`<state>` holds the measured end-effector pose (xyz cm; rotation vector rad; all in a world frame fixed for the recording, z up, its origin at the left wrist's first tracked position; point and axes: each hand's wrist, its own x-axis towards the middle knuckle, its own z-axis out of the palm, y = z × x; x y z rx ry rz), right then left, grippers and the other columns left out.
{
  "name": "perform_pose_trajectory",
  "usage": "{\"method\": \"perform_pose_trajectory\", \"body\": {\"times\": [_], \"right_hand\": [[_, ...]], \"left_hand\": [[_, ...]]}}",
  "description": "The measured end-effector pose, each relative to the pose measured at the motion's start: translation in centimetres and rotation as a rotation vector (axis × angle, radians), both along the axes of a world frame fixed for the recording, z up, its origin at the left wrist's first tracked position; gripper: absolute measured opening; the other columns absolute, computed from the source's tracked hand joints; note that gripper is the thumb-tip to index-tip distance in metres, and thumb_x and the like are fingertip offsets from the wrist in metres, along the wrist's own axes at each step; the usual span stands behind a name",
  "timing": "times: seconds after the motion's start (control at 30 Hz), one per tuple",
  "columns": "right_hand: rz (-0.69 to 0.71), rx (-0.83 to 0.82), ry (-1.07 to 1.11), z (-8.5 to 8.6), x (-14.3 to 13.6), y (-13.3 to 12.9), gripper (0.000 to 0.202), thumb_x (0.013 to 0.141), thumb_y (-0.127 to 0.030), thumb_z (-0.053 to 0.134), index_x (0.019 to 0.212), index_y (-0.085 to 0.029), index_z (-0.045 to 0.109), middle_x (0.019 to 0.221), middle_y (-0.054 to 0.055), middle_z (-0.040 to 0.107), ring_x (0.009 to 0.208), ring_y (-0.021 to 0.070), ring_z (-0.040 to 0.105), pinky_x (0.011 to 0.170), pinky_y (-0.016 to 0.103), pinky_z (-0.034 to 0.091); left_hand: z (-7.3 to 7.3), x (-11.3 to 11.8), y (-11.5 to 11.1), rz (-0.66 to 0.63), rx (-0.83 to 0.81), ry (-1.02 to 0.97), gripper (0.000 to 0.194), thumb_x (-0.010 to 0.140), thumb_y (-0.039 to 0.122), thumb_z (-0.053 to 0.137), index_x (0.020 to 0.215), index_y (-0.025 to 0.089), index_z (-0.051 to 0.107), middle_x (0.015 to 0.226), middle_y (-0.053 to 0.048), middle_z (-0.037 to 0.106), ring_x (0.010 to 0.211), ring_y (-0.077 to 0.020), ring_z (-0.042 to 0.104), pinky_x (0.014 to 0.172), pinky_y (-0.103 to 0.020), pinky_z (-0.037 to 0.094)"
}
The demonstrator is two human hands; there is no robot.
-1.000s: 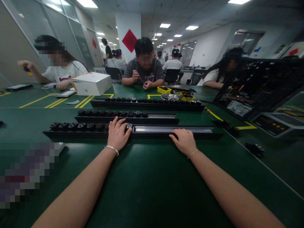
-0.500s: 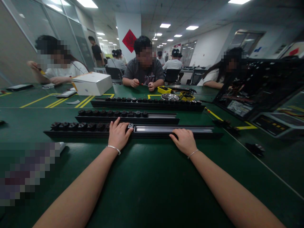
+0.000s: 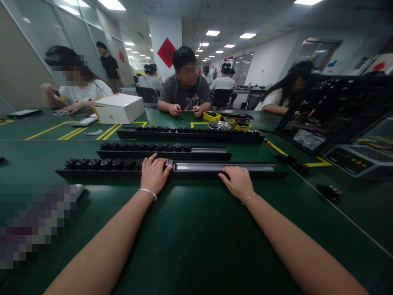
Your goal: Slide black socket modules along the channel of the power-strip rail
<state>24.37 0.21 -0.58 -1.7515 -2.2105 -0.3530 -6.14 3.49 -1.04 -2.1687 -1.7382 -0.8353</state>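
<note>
A long black rail (image 3: 199, 174) with a silver inner channel (image 3: 224, 167) lies across the green table. Several black round modules (image 3: 105, 164) fill its left part. My left hand (image 3: 153, 172) rests over the rail, its fingers bent around the modules near the middle; a module with a silver top (image 3: 169, 163) shows beside its thumb. Farther right, my right hand (image 3: 238, 180) grips the rail by its near edge, fingers over the top and thumb in front. Behind lie a shorter black rail (image 3: 162, 155) and another long one (image 3: 190, 136), both bearing modules.
A white box (image 3: 119, 110) stands at the back left. Yellow trays (image 3: 211, 116) and a metal bowl (image 3: 219, 125) sit behind the rails. Loose black parts (image 3: 328, 192) and an open black case (image 3: 340, 110) are on the right. Several people sit around the table.
Both my hands stay nearly still on the rail. The left fingertips have shifted very slightly. In the background, a standing person has moved left.
</note>
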Motion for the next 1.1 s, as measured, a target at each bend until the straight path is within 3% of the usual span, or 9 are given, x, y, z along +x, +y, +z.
{"method": "perform_pose_trajectory", "body": {"times": [0.5,0.7,1.1], "right_hand": [[0.002,-0.014,-0.011,0.00,0.05,0.16,0.040,0.093,-0.045,0.032,0.094,-0.021,0.063,0.091,0.007,0.066,0.085,0.0203,0.055,0.075,0.034,0.029],[-0.003,0.002,-0.007,-0.11,0.02,0.19,0.037,0.093,-0.045,0.033,0.094,-0.021,0.062,0.089,0.006,0.066,0.086,0.0203,0.054,0.075,0.033,0.027],[0.013,0.006,0.008,-0.23,0.16,0.32,0.038,0.093,-0.045,0.033,0.094,-0.021,0.062,0.089,0.005,0.066,0.084,0.0194,0.054,0.075,0.033,0.028]], "left_hand": [[0.28,0.57,-0.47,0.044,0.052,0.065,0.038,0.088,0.044,0.041,0.108,0.021,0.063,0.105,-0.010,0.067,0.110,-0.0278,0.051,0.105,-0.049,0.022],[0.53,0.62,-0.62,0.073,0.039,0.102,0.040,0.089,0.047,0.040,0.107,0.019,0.063,0.102,-0.011,0.068,0.106,-0.0289,0.052,0.094,-0.043,0.032],[0.67,0.82,-0.74,0.066,0.008,0.033,0.040,0.088,0.048,0.039,0.108,0.023,0.063,0.101,-0.010,0.069,0.109,-0.0301,0.049,0.092,-0.047,0.029]]}}
